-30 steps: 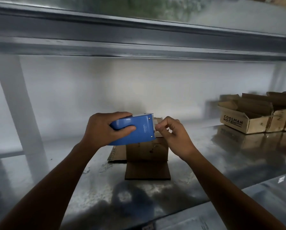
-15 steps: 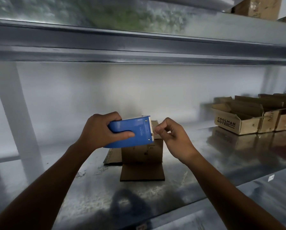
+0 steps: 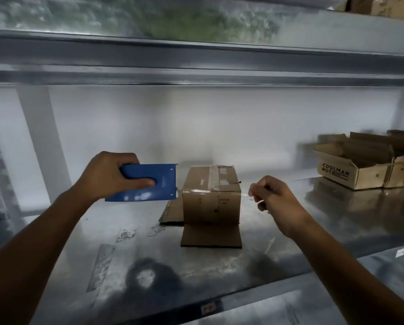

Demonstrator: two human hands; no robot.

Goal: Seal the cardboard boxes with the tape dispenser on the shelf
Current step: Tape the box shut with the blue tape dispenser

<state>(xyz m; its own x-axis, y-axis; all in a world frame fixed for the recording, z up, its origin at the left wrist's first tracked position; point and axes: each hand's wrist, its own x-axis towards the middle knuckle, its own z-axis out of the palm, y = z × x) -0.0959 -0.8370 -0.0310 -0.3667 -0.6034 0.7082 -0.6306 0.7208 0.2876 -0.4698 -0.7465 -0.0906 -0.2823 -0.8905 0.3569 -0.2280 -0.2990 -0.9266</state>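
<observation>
Your left grip [image 3: 105,177] wraps the blue dispenser [image 3: 149,184], thumb across its face, just left of the box [image 3: 211,200]. The box stands mid-shelf [image 3: 290,254], between your hands. Your right grip [image 3: 276,198] is curled into a pinch; I cannot tell whether clear tape is in it. If it is, pull the strip taut, lay it along the top seam, press from the middle outward, then cut at the dispenser's edge. Mind the loose flaps lying flat in front and at the left.
</observation>
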